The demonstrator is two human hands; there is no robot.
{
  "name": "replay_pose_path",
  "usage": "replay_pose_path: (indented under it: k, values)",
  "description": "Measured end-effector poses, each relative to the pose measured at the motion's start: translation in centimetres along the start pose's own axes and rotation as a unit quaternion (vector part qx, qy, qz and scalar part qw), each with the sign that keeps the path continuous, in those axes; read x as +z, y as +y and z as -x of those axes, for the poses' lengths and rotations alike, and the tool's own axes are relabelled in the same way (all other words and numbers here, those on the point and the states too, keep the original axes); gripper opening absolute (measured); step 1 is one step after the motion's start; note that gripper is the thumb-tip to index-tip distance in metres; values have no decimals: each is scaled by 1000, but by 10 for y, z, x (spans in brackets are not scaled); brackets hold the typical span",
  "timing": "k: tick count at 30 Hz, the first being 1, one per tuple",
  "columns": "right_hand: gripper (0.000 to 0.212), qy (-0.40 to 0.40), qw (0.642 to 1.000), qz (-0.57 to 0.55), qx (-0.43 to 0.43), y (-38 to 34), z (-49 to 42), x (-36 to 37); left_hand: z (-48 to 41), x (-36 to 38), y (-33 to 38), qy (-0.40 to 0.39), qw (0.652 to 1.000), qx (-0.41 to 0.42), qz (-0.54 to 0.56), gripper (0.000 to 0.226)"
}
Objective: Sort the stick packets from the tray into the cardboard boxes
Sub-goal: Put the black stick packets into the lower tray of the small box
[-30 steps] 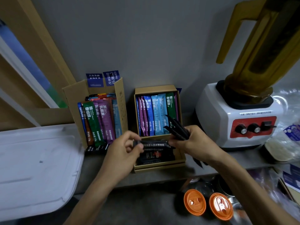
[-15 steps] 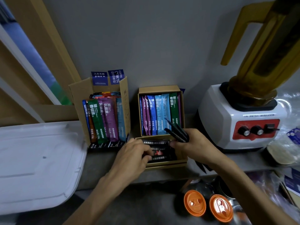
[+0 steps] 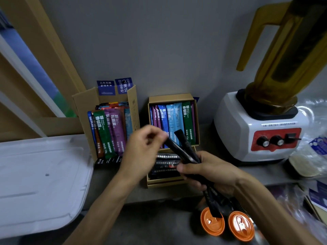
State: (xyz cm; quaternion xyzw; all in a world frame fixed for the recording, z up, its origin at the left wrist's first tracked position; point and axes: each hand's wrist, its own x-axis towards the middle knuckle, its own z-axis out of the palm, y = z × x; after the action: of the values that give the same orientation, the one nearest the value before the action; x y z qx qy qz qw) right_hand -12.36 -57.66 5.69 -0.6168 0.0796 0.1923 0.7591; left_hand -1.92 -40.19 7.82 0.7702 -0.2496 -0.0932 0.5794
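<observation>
Up against a plain grey wall [image 3: 159, 50], a grey ledge [image 3: 106, 184] carries two open cardboard boxes side by side, the left box [image 3: 85, 101] and the right box [image 3: 169, 97], both holding upright coloured stick packets [image 3: 109, 131]. A white tray [image 3: 40, 183] lies at the ledge's left end and a white blender [image 3: 235, 131] stands at its right. Two orange lids [image 3: 212, 223] sit lower down. The right hand [image 3: 210, 172] is wrapped round a bundle of black stick packets [image 3: 187, 149] above the right box, and the left hand [image 3: 141, 151] pinches the top end of one of them.

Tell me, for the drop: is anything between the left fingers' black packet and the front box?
Nothing separate: the black packet lies just over the front box; only the right hand, gripping the bundle, overhangs its right edge.
</observation>
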Motion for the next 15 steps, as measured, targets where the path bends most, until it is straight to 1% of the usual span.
replay_pose_path:
  k: [2, 3, 6, 9, 10, 12, 14, 15]
  values:
    - [17, 26, 999, -21, -12, 4, 5, -10, -4, -13, -3, 73, 995, -37, 57, 10]
    - [20, 47, 998, -38, -21, 6, 7, -15, -6, -19, -5, 83, 993, -45, 70, 10]
    - [33, 90, 993, -75, -33, 4, 12, -20, -5, -22, -10, 70, 991, -64, 91, 11]
    - [47, 81, 991, -105, -16, -4, 8, -9, 0, -15, -12, 44, 989, -61, 130, 9]
    - [46, 75, 991, -110, -17, -6, 6, -4, 1, -13, -12, 29, 986, -58, 150, 8]
    - [29, 92, 991, -97, -31, -8, 1, 0, 4, -11, -12, 0, 981, -52, 185, 7]
    - [15, 143, 985, -80, -60, -7, -1, -2, 8, -14, -11, -20, 973, -49, 224, 13]
    - [13, 178, 978, -70, -76, -7, -1, -2, 9, -15, -12, -25, 969, -51, 241, 17]
